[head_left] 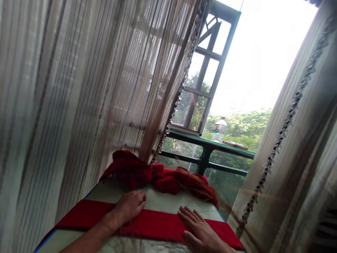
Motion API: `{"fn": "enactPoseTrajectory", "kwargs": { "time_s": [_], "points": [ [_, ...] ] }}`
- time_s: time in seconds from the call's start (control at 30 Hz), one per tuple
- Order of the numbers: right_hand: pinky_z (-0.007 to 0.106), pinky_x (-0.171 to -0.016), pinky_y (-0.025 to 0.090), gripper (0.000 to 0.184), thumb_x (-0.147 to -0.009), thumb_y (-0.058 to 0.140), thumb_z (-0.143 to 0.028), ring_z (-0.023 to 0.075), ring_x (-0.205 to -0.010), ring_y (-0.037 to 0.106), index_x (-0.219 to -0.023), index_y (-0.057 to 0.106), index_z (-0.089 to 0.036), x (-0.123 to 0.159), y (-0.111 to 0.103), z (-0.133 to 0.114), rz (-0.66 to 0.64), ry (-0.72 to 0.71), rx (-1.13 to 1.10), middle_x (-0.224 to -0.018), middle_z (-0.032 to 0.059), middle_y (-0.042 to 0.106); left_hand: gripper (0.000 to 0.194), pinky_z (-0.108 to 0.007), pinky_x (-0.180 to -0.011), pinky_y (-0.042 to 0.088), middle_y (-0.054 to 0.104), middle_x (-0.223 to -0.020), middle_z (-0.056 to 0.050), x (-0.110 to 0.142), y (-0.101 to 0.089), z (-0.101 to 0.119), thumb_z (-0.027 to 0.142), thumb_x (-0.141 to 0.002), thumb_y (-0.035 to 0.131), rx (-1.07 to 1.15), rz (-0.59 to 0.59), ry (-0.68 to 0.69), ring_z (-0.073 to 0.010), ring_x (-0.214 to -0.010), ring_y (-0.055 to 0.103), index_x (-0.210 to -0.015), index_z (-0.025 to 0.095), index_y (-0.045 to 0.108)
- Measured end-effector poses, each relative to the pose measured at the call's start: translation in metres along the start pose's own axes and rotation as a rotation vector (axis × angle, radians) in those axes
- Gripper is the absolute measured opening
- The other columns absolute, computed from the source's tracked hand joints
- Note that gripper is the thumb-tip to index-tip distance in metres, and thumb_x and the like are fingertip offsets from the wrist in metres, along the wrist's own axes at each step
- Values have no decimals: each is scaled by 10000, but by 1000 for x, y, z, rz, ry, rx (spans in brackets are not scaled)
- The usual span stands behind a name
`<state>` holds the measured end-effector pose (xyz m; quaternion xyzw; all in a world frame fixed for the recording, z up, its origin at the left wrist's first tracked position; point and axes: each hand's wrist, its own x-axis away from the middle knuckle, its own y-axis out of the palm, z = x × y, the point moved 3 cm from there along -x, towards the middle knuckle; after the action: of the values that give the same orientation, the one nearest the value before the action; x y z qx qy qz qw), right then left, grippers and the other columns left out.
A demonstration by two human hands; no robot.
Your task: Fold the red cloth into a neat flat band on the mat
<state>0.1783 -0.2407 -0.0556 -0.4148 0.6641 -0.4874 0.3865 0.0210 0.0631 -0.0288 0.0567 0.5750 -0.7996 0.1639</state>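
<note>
Red band (158,225) | under hands (130,205) (198,228) | bunched cloth (164,180) beyond | bottle (219,130), apparently clear

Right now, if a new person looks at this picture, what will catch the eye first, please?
Most likely the flat red band across the pale surface, with the left hand and the right hand at it. Just beyond lies a crumpled red cloth at the far edge. Then the very bright window opening draws the eye, between striped curtains, with a clear bottle on the green ledge.
</note>
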Motion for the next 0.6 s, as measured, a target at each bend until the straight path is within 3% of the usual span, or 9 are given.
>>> {"fn": "enactPoseTrajectory", "kwargs": {
  "time_s": [0.13,0.27,0.33,0.4,0.47,0.6],
  "points": [
    [602,-1288,260,699,-997,611,-631,347,-1594,327,-1626,320,-540,-1,-1,5,-8,2,-21,-1728,-20,377,205,-349,-984,507,760,-1162,-75,4,1,8,291,-999,565,35,-22,74,-262,-1105,705,-1087,244,744],
    [654,-1287,258,663,-1045,538,-633,378,-1598,322,-1651,363,-428,-11,1,1,-8,14,-62,-1736,87,379,299,-395,-1134,457,742,-1317,-85,11,3,20,358,-1028,567,41,-68,101,-289,-1268,652,-1227,255,765],
    [666,-1300,222,690,-1060,515,-632,374,-1621,279,-1676,327,-384,-24,4,-10,-6,-16,-86,-1759,110,329,451,-469,-1273,337,628,-1563,-103,15,4,26,421,-1048,569,72,-148,96,-327,-1477,524,-1453,257,681],
    [658,-1314,187,776,-1031,564,-654,376,-1636,250,-1691,309,-334,-41,10,-25,-23,-78,-111,-1770,122,300,647,-537,-1349,172,389,-1746,-105,19,3,32,498,-1058,568,118,-267,85,-346,-1632,305,-1649,248,489],
    [650,-1319,187,873,-985,626,-678,395,-1636,246,-1698,297,-295,-58,18,-37,-65,-144,-129,-1771,133,279,781,-562,-1362,80,231,-1781,-96,24,-1,39,565,-1043,587,130,-369,68,-345,-1671,163,-1714,238,354],
    [637,-1331,188,950,-954,689,-657,386,-1634,257,-1710,167,-415,-80,37,-39,-103,-281,-163,-1782,37,253,829,-544,-1368,66,203,-1766,-45,28,-11,49,592,-1007,651,72,-437,34,-328,-1666,140,-1709,318,304]
  ]
}}
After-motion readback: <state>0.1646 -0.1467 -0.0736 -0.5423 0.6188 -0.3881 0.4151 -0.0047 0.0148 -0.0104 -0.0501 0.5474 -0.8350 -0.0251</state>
